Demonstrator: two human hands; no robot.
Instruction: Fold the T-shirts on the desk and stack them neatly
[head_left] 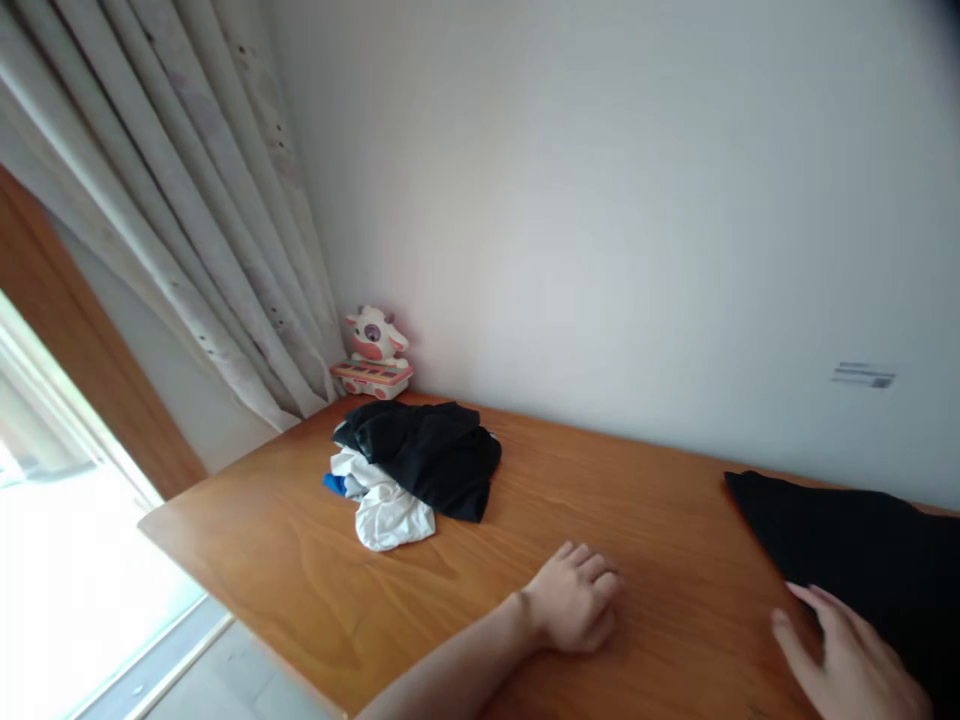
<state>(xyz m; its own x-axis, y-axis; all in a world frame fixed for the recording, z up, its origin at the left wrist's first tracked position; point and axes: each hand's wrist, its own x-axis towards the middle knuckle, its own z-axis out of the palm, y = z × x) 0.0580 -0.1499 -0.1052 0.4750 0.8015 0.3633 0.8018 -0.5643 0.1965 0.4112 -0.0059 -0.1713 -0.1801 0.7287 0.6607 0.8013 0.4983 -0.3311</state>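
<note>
My left hand (574, 600) is over the wooden table with its fingers curled in, and nothing shows in it. At the right, my right hand (855, 655) has its thumb spread from its fingers. Its fingertips are at the left edge of a flat black cloth (855, 545), which runs out of view on the right. Further back on the left lies a crumpled pile: a black garment (435, 450) on top, a white cloth (394, 515) partly under it, and a small piece of blue fabric (334, 484) beside the white.
A toy cow with a keyboard (373, 355) stands at the table's back left corner. The brown wooden table (622, 480) meets a pale wall (585, 220) with a small printed label (864, 376). A light curtain (187, 200) hangs at the left by a bright opening.
</note>
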